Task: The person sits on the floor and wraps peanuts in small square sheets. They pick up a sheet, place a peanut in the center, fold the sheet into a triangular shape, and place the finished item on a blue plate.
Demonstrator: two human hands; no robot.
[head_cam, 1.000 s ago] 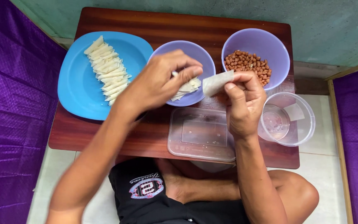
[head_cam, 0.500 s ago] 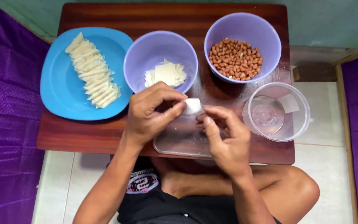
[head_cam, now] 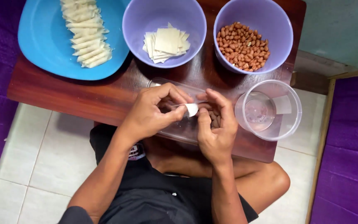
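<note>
Pinching a small white pastry wrapper [head_cam: 191,109] dead centre, left hand [head_cam: 152,114] fingers closed on it, right hand [head_cam: 215,126] curled around a few peanuts [head_cam: 214,121]. All over a clear rectangular tub [head_cam: 175,128]. Up at 12: purple bowl of wrappers [head_cam: 164,31]; at 1: bowl of peanuts [head_cam: 252,35]; at 11: blue plate of rolled pieces [head_cam: 69,37]; at 3: clear round container [head_cam: 268,110].
</note>
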